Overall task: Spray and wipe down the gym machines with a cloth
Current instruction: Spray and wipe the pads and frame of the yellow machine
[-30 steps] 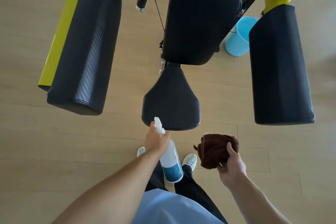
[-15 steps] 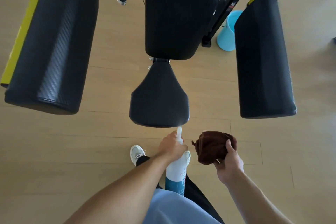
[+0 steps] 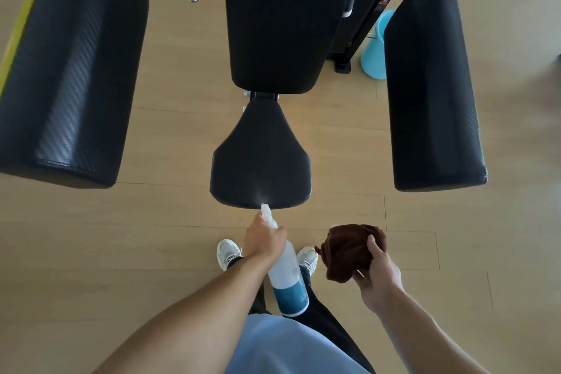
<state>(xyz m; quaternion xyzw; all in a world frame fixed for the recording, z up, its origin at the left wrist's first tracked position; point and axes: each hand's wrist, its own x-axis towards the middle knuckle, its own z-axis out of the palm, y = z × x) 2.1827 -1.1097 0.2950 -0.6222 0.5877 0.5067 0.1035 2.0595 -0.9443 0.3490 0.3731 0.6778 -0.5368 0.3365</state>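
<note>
Step in hand: spraying. Spray bottle [image 3: 285, 270] is gripped by left hand [image 3: 264, 240], nozzle aimed at seat [image 3: 261, 167] at 12 o'clock. Cloth [image 3: 349, 252] is bunched in right hand [image 3: 379, 276]. Wiping judged next.

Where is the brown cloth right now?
In the head view, lower right: the brown cloth is bunched in the right hand, beside the spray bottle.

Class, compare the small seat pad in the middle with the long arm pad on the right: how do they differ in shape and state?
The seat pad is short and flares wide toward the person; the right arm pad is long and nearly straight-sided. A faint mist shows on the seat pad's near edge, just ahead of the spray bottle nozzle; none shows on the right arm pad. Both are black and padded.
</note>
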